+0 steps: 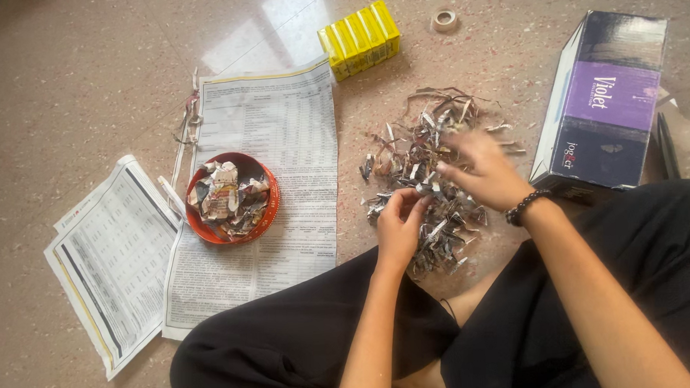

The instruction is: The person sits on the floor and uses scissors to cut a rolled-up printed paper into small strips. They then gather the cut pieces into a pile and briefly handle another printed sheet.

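A heap of cut newspaper strips [424,164] lies on the speckled floor in front of my crossed legs. My left hand [398,229] is at the near edge of the heap, its fingers pinched on a folded strip. My right hand [482,174], with a dark bead bracelet on the wrist, rests over the middle of the heap, fingers reaching into the strips. It is blurred, and I cannot tell if it holds one. To the left, a round red bowl [263,222] holds several crumpled paper pieces.
The bowl stands on a large newspaper sheet [282,143]; a second sheet [110,263] lies further left. A yellow box pack [359,38] and a tape roll [445,19] sit at the back. A purple and dark cardboard box [602,101] stands at the right.
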